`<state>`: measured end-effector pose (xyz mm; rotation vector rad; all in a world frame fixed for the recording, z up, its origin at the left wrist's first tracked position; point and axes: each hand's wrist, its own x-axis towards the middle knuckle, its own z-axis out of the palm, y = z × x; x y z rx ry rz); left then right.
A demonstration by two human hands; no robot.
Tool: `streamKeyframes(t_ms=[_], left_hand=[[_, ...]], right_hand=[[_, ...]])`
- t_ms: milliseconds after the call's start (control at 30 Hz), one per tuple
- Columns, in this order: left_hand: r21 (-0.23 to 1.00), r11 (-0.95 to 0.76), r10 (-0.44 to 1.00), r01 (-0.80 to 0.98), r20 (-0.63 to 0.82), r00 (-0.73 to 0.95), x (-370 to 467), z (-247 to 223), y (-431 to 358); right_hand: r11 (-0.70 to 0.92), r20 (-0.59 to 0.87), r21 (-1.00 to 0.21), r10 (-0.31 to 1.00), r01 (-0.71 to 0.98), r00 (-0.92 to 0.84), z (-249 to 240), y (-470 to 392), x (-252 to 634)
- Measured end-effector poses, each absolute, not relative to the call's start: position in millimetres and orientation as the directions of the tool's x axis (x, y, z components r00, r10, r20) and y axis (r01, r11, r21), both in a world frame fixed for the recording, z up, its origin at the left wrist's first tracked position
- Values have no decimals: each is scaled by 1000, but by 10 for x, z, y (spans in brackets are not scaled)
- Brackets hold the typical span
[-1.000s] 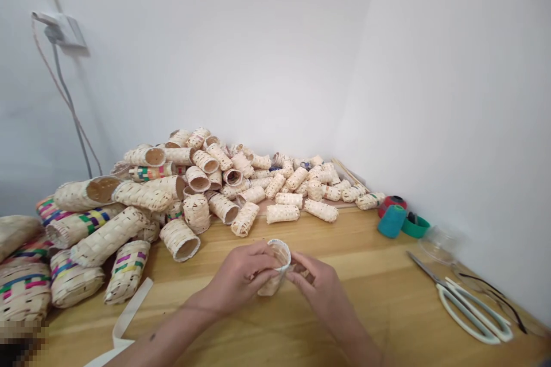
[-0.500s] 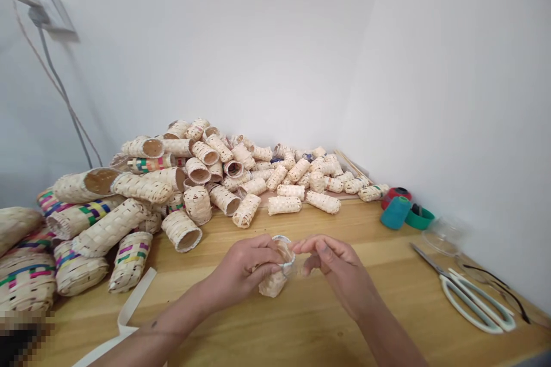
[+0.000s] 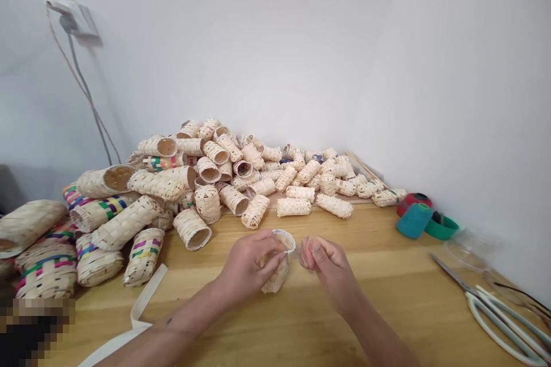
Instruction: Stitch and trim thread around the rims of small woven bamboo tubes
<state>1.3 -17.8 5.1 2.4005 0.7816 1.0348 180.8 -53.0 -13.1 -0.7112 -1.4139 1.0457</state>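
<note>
A small woven basket of pale strips stands tilted near the table's front, its open mouth facing up and edged with a white and bluish rim. The fingers and thumb of my left hand are closed on the basket's left side, near the rim. Just right of the rim, apart from it, is my right hand, closed with the thumb pressed against curled fingers. Whatever it pinches, if anything, is too small to make out.
A big pile of woven baskets, some with coloured bands, covers the back and left. A white strip lies front left. At right are a teal thread cone, a red cone, a green ring-shaped dish, scissors and eyeglasses.
My right hand has gone from loosely spread fingers at the rim to a closed pinch slightly away from it. The left hand keeps hold of the basket. The camera view has shifted left.
</note>
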Motion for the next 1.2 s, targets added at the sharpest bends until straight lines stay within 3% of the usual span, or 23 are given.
streamKeyframes(t_ms=[367, 567, 733, 1033, 1133, 1200], left_hand=[[587, -737, 656, 335, 499, 567, 45, 56, -193], [588, -722, 671, 366, 462, 580, -13, 82, -114], [551, -719, 685, 424, 457, 568, -27, 80, -143], [510, -759, 638, 405, 460, 617, -14, 101, -176], [500, -762, 636, 411, 461, 618, -15, 87, -165], [487, -774, 623, 406, 466, 629, -18, 78, -167]], right_hand=[[476, 523, -830, 846, -292, -107, -179, -583, 1824], [259, 301, -797, 953, -546, 12, -132, -450, 1938], [197, 181, -761, 979, -618, 89, -157, -394, 2051], [412, 156, -728, 878, -548, 453, -157, -332, 2301], [456, 297, -810, 861, -368, 414, -165, -374, 2232], [430, 379, -893, 877, -131, 295, -175, -430, 2128]])
